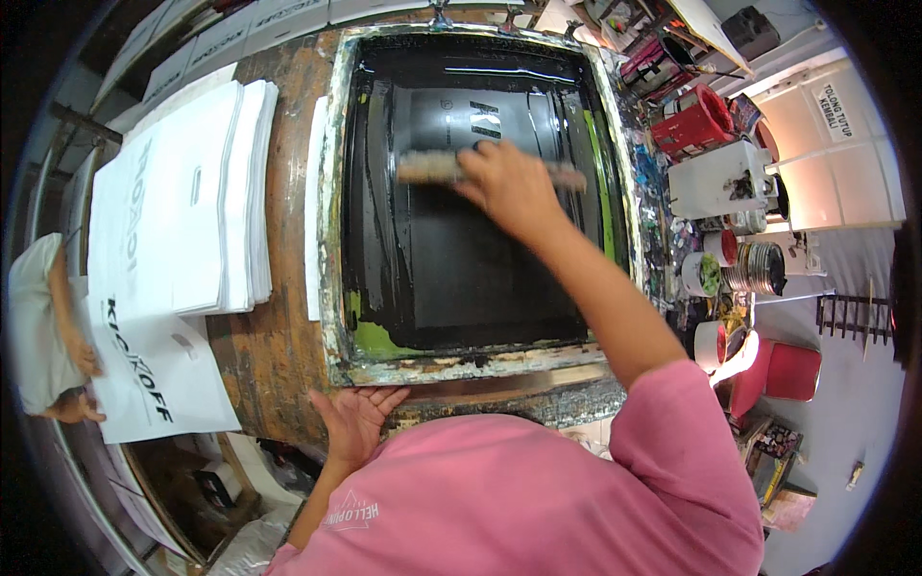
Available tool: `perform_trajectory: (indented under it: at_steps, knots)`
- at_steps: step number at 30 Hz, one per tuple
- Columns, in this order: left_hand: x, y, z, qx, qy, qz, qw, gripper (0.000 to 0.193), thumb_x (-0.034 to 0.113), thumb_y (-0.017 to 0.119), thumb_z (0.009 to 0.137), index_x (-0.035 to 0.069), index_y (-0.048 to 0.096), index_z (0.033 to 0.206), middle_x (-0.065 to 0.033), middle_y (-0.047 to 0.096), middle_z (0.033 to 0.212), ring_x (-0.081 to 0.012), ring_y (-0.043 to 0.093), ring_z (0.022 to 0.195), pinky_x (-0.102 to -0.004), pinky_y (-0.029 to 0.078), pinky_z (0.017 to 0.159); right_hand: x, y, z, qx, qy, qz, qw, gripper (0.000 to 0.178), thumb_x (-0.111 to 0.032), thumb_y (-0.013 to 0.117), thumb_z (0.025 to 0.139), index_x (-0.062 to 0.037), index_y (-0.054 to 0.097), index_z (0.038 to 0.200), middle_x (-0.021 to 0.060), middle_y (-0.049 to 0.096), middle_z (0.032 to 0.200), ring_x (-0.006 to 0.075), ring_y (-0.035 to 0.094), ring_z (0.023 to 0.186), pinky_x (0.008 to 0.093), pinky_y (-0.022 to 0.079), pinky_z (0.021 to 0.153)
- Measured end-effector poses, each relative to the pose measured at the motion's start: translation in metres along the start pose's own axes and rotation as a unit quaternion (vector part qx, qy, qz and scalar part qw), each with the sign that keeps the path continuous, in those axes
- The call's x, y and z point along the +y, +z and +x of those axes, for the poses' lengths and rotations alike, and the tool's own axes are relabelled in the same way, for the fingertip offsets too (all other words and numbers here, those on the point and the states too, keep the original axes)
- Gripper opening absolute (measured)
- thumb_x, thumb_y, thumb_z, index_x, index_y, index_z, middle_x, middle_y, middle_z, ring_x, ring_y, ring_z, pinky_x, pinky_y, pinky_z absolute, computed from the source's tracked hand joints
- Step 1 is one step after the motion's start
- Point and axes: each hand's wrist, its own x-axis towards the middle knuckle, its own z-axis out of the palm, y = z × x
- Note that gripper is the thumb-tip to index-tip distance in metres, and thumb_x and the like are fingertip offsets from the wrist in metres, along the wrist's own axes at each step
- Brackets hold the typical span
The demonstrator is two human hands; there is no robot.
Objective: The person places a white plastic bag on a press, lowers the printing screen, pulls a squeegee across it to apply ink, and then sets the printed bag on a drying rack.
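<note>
My right hand (pixel 509 187) is closed around the wooden handle of a squeegee (pixel 425 169), which lies crosswise on a screen-printing screen. Black ink coats most of the mesh, and yellow-green patches show near the edges of the frame (pixel 475 369). Beyond the squeegee, part of a lettered stencil is visible. At the frame's near left corner, my left hand (pixel 355 422) is palm up with its fingers spread, the fingertips by the frame's lower edge. A white sheet (pixel 313 211) sticks out from beneath the frame's left side.
Left of the screen, a stack of printed white bags (pixel 173 202) rests on the worn wooden table (pixel 279 355). A co-worker's hands hold a printed white bag (pixel 158 374) at far left. Ink cans, a red bucket (pixel 693 120) and a white container (pixel 715 180) crowd the right side.
</note>
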Motion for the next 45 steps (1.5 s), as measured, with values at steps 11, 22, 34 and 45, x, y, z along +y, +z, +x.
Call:
perform_trajectory:
  at_steps: [11,22,34,45]
  knots:
    - [-0.009,-0.032,0.003,-0.111,0.035,-0.037,0.993,0.116,0.094,0.036,0.078,0.006,0.038,0.153,-0.0199,0.052,0.148,-0.0373,0.052,0.136,-0.06,0.043,0.111,0.105,-0.013,0.152,-0.013,-0.052,-0.006,0.999,0.043,-0.054,0.056,0.097,-0.0139,0.069,0.106,0.0143,0.072,0.096,0.0358,0.07,0.093,0.0502,0.054,0.078]
    - [-0.013,-0.044,0.011,-0.268,0.058,-0.08,0.958,0.108,0.093,0.024,0.082,0.012,0.055,0.146,-0.0178,0.054,0.148,-0.0394,0.049,0.138,-0.0618,0.03,0.118,-0.023,-0.03,-0.027,0.0,-0.016,-0.04,0.999,0.034,-0.043,0.066,0.092,-0.011,0.058,0.103,0.0103,0.066,0.093,0.0322,0.068,0.089,0.0473,0.055,0.069]
    - [0.083,0.086,-0.01,-0.4,0.177,-0.07,0.896,0.114,0.095,0.031,0.078,0.012,0.04,0.155,-0.0177,0.037,0.161,-0.0361,0.051,0.136,-0.0617,0.029,0.118,-0.123,-0.224,-0.092,0.196,-0.043,-0.1,0.975,0.025,-0.033,0.065,0.09,-0.0083,0.062,0.09,0.013,0.065,0.086,0.029,0.064,0.086,0.0513,0.044,0.088]
    - [0.027,0.044,0.055,0.172,0.306,0.865,0.359,0.097,0.079,0.041,0.091,0.013,0.029,0.161,-0.0304,0.019,0.164,-0.0474,0.007,0.154,-0.0736,-0.004,0.115,-0.13,-0.299,-0.033,0.215,0.006,-0.042,0.976,0.042,-0.036,0.05,0.092,-0.0023,0.063,0.071,0.0132,0.062,0.064,0.0279,0.058,0.063,0.045,0.043,0.086]
